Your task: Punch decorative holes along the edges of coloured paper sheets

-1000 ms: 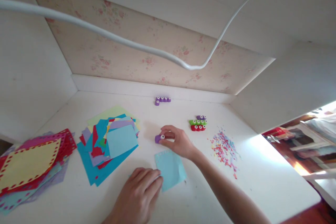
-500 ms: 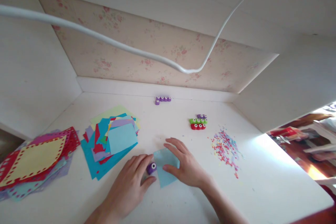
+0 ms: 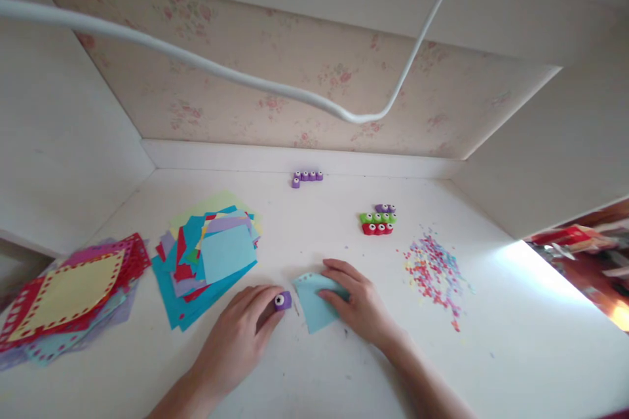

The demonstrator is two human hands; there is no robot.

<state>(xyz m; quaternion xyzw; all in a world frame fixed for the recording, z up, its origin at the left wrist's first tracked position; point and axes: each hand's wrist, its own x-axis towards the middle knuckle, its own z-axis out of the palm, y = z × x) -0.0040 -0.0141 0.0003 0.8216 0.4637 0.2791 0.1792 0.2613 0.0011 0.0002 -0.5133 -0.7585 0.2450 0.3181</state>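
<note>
Between the thumb and fingers of my left hand [image 3: 246,321] is a small purple paper punch [image 3: 284,301] with a dark star on its white button. Just right of it, apart from the punch, lies a light blue sheet of paper [image 3: 317,311] with a few small holes along its far edge. My right hand [image 3: 358,301] grips the sheet's right side, thumb on top and fingers bent round the edge.
Colored paper [image 3: 228,255] is piled left of center, and a stack of sheets with punched borders [image 3: 69,288] lies further left. Purple punches [image 3: 308,177] stand at the back; green, red and purple punches [image 3: 378,219] sit right. Confetti [image 3: 435,272] is scattered beyond. A white cable [image 3: 275,88] hangs across.
My left hand has turned the punch and moved it slightly away from the paper. My right hand has closed on the sheet and drawn it right, baring the holes. The view has shifted a little.
</note>
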